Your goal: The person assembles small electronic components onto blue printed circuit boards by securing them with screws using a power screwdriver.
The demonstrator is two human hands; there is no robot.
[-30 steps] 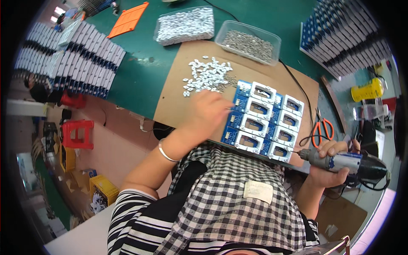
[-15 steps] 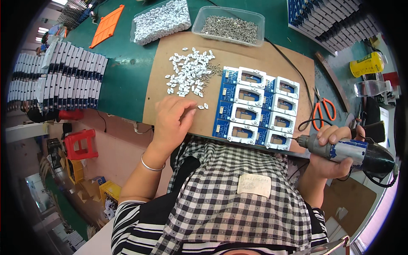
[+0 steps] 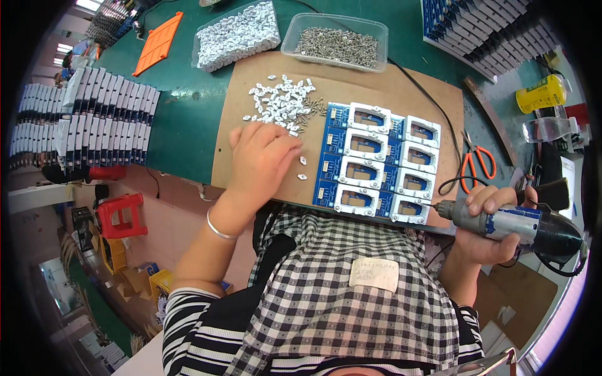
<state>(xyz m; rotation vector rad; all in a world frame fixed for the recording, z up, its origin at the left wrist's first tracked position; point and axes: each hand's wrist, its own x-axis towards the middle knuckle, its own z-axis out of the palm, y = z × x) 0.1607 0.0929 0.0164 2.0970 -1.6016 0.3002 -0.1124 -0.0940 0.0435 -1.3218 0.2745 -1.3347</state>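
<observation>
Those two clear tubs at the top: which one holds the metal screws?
The right-hand tub, filled with dull grey screws; the left tub holds white plastic pieces.

A green-topped workbench (image 3: 188,119) fills the upper view, while below its near edge — off to the left — a pale pinkish floor (image 3: 169,213) holds a red plastic stool (image 3: 119,215) and yellow bins (image 3: 157,283), with bright ceiling lights (image 3: 66,49) far left.

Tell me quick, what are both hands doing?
Left hand: open, palm down by the small white parts.
Right hand: closed around the electric screwdriver.
</observation>
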